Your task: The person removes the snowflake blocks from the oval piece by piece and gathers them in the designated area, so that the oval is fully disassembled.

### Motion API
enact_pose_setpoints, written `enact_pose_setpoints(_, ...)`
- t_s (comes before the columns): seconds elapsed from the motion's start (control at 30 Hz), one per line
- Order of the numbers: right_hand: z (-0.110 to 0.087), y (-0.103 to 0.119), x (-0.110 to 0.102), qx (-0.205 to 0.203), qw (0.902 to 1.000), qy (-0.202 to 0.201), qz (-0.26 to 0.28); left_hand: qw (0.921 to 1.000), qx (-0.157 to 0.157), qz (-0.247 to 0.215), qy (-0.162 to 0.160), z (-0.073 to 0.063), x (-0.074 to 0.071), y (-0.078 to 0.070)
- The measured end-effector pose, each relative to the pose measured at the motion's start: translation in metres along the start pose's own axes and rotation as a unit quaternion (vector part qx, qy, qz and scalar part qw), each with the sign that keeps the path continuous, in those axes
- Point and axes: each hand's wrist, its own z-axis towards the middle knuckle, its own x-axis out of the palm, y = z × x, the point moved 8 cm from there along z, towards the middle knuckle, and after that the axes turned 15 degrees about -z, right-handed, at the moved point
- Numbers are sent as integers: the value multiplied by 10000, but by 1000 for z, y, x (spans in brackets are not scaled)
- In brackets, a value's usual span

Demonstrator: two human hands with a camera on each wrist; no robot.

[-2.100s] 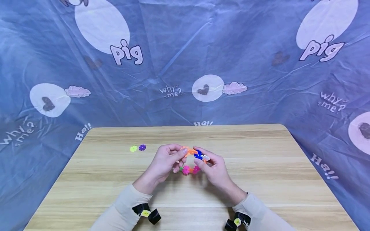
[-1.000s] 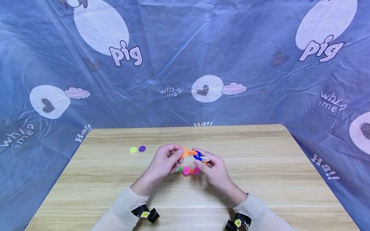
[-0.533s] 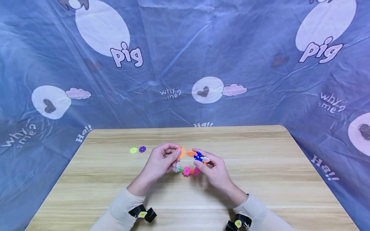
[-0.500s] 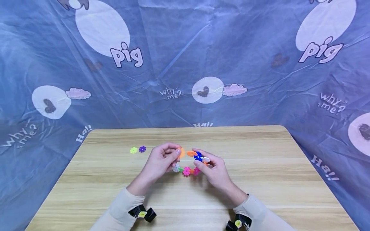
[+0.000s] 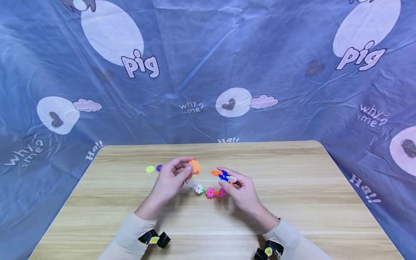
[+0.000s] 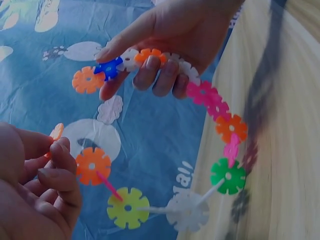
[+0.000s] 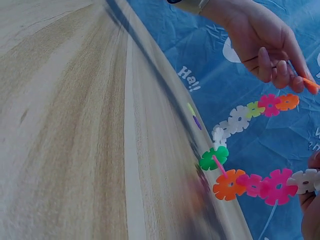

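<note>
A curved chain of plastic snowflake discs (image 5: 210,193) hangs between the hands, in orange, blue, white, pink, green and yellow-green. My left hand (image 5: 170,177) pinches an orange snowflake disc (image 5: 194,166) between thumb and fingers. Close to it in the left wrist view is the chain's orange disc (image 6: 93,166); whether the two are joined is hidden. The right hand (image 5: 243,189) grips the other end by the blue disc (image 6: 108,69), its other fingers curled behind white and orange discs. An orange end disc (image 5: 216,173) sticks out past the blue one, apart from the left hand's disc.
On the wooden table (image 5: 292,202), a yellow-green disc (image 5: 150,169) and a purple disc (image 5: 158,168) lie at the back left, the purple partly behind the left hand. A blue printed cloth (image 5: 208,65) hangs behind and beside the table.
My left hand has moved left and slightly up with its orange disc, so a gap has opened between it and the right end's orange disc. The right hand has hardly moved.
</note>
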Motion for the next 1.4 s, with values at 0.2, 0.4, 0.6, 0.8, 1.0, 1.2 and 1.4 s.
enact_pose_setpoints(0.2,-2,0,-1,-8,10000,-3,-44,9994,2,227,-251,1,-10,2)
enact_pose_setpoints(0.4,-3,0,-2,-58,10000,-20,-65,9986,-149,193,-473,3,-20,7)
enact_pose_setpoints(0.6,-3,1,-2,-64,10000,-17,-73,9980,-172,100,-597,6,-31,11)
enact_pose_setpoints(0.8,-5,2,-2,-46,10000,-20,-44,9969,-300,283,-667,7,-39,16)
enact_pose_setpoints(1.0,-6,1,-3,-66,10000,-27,-68,9955,-401,407,-755,9,-46,21)
enact_pose_setpoints(1.2,-6,1,-2,-101,9999,-25,-43,9942,-352,464,-905,15,-61,26)
enact_pose_setpoints(1.4,-6,0,-1,-109,9999,-49,-56,9919,-471,665,-977,21,-73,31)
